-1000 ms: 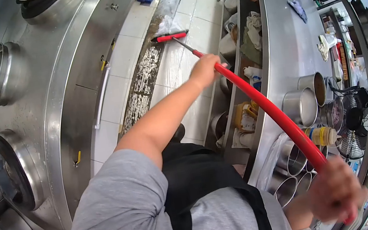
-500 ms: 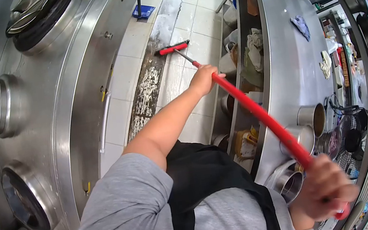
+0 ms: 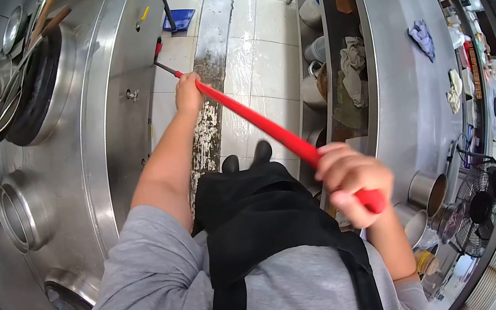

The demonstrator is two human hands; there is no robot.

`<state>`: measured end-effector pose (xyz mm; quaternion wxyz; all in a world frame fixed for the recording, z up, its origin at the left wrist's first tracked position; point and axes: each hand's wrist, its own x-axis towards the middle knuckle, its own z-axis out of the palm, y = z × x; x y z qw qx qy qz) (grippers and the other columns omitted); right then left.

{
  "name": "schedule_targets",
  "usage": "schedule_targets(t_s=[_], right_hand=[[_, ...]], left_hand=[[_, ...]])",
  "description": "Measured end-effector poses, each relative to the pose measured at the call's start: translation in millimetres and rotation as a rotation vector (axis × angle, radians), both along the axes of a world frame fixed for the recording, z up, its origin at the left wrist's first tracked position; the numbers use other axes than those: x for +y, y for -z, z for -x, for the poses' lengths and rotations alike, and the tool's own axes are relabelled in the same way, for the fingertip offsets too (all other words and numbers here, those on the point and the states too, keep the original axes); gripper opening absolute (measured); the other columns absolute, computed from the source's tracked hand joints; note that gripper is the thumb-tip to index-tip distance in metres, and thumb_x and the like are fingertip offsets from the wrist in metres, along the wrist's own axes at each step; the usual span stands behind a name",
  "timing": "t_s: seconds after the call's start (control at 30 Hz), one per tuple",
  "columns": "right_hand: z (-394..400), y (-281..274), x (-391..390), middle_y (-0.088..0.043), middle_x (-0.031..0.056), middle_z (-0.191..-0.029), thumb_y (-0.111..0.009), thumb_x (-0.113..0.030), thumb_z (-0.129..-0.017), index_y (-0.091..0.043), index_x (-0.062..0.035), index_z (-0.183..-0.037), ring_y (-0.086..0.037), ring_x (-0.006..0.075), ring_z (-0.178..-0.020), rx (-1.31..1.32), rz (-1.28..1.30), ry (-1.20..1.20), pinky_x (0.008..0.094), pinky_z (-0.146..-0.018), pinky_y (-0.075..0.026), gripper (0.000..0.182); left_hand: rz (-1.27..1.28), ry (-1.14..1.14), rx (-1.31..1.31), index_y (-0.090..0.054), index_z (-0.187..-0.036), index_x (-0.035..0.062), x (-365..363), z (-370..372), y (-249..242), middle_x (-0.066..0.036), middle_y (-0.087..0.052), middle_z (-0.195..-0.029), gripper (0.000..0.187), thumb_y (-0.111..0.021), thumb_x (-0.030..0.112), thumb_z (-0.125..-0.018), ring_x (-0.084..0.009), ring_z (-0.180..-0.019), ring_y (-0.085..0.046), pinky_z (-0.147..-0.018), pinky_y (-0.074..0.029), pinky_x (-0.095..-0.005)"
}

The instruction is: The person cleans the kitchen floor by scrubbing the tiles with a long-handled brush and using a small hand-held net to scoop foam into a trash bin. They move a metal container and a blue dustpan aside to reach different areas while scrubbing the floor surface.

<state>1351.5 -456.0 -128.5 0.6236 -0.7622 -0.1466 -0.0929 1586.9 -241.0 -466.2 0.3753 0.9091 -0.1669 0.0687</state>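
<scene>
A long red-handled floor brush [image 3: 252, 116] runs slantwise across the view. Low on the handle, my left hand [image 3: 189, 94] is closed around it. My right hand [image 3: 356, 182] grips the top end, with the red tip poking out past the fingers. Most of the brush head [image 3: 158, 48] is hidden against the side of the steel cooking counter; only a bit of red shows. Below lies the tiled floor [image 3: 254, 70], wet and shiny, with a dark, worn strip [image 3: 208, 125] along it.
To the left runs the steel cooking counter [image 3: 100, 100] with a wok [image 3: 36, 90] and ladles. A blue dustpan [image 3: 179, 19] stands on the floor ahead. On the right is a steel worktable [image 3: 406, 99] with cloths, pots and a black fan [image 3: 480, 207]; its lower shelves hold containers.
The brush head has swung left from the middle of the floor to the counter's side. Both hands moved left with the handle, and the view shifted so that my boots now show.
</scene>
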Motion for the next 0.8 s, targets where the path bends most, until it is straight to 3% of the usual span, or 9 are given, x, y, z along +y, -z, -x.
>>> schedule_targets(t_s=[0.07,0.13,0.2,0.27,0.33,0.4,0.63,0.7,0.8], right_hand=[[-14.7,-13.4,-17.1,-0.057,0.0069,-0.062,-0.068,-0.013,-0.075,-0.055,-0.0064,-0.065,-0.059,0.0267,-0.063,0.029,-0.036,0.056,0.0507,-0.082,-0.048,0.018],[-29.4,-42.5,-44.8,-0.055,0.0065,-0.058,-0.068,-0.013,-0.074,-0.051,-0.0070,-0.061,-0.058,0.0259,-0.060,0.032,-0.114,0.163,0.0522,-0.080,-0.049,0.022],[-46.1,-76.3,-83.9,-0.054,0.0001,-0.053,-0.067,-0.015,-0.077,-0.045,-0.0131,-0.057,-0.054,0.0207,-0.051,-0.059,-0.134,0.164,0.0434,-0.071,-0.044,0.029],[-53.4,-115.0,-140.3,-0.049,-0.0002,-0.048,-0.061,-0.013,-0.076,-0.039,-0.0157,-0.053,-0.049,0.0192,-0.047,-0.099,-0.175,0.043,0.0403,-0.071,-0.039,0.032],[-42.8,-149.9,-233.3,-0.064,-0.0052,-0.058,-0.070,-0.022,-0.082,-0.064,-0.0163,-0.061,-0.063,0.0070,-0.055,-0.302,-0.070,-0.032,0.0241,-0.062,-0.050,0.022],[-48.6,-191.4,-286.9,-0.068,-0.0039,-0.061,-0.072,-0.014,-0.081,-0.066,-0.0140,-0.060,-0.066,0.0051,-0.055,-0.304,-0.155,-0.077,0.0151,-0.055,-0.052,0.022],[-249.8,-138.9,-312.9,-0.058,-0.0041,-0.047,-0.076,-0.011,-0.081,-0.060,-0.0146,-0.058,-0.057,0.0074,-0.042,-0.011,-0.450,-0.521,0.0191,-0.048,-0.047,0.028],[-294.8,-120.4,-286.2,-0.055,-0.0056,-0.047,-0.077,-0.013,-0.081,-0.050,-0.0170,-0.053,-0.054,0.0063,-0.041,0.047,-0.438,-0.506,0.0195,-0.048,-0.043,0.039],[-324.0,-144.1,-341.2,-0.056,-0.0066,-0.047,-0.078,-0.015,-0.080,-0.055,-0.0176,-0.055,-0.055,0.0063,-0.041,0.087,-0.397,-0.691,0.0200,-0.049,-0.047,0.034]], left_hand=[[-0.129,0.018,0.052,-0.058,-0.074,0.0037,-10.9,-24.7,4.8,-0.016,-0.061,-0.083,0.024,-0.073,0.021,-0.083,-0.0338,-0.083,-0.059,-0.073,-0.047,-0.0422],[-0.125,0.304,0.083,-0.062,-0.078,0.0035,-46.7,-39.3,-26.4,-0.017,-0.063,-0.087,0.021,-0.070,0.022,-0.084,-0.0351,-0.089,-0.061,-0.079,-0.049,-0.0423],[-0.114,0.380,0.252,-0.061,-0.076,0.0033,-96.2,-48.4,-26.8,-0.017,-0.063,-0.088,0.022,-0.068,0.022,-0.086,-0.0366,-0.085,-0.060,-0.077,-0.048,-0.0431],[-0.064,0.506,0.136,-0.058,-0.071,0.0039,-137.1,-57.8,-72.1,-0.016,-0.063,-0.082,0.026,-0.067,0.023,-0.087,-0.0368,-0.082,-0.060,-0.075,-0.048,-0.0431],[0.064,0.502,0.073,-0.054,-0.066,0.0041,-175.6,-65.3,-103.6,-0.015,-0.060,-0.072,0.032,-0.067,0.023,-0.087,-0.0359,-0.077,-0.059,-0.071,-0.047,-0.0441],[0.154,0.451,0.019,-0.051,-0.063,0.0051,-199.8,-67.4,-134.4,-0.013,-0.057,-0.065,0.035,-0.069,0.024,-0.086,-0.0346,-0.072,-0.057,-0.068,-0.045,-0.0446],[0.156,0.166,0.260,-0.049,-0.063,0.0046,-196.8,-90.3,-103.6,-0.013,-0.054,-0.064,0.034,-0.070,0.021,-0.084,-0.0359,-0.065,-0.052,-0.063,-0.042,-0.0449],[0.196,0.166,0.296,-0.049,-0.063,0.0047,-203.3,-97.5,-82.2,-0.014,-0.054,-0.064,0.034,-0.070,0.021,-0.084,-0.0361,-0.064,-0.052,-0.063,-0.042,-0.0450],[0.272,0.248,0.253,-0.048,-0.066,0.0062,-233.8,-132.2,-80.6,-0.011,-0.054,-0.064,0.034,-0.072,0.021,-0.084,-0.0326,-0.063,-0.051,-0.061,-0.040,-0.0419]])
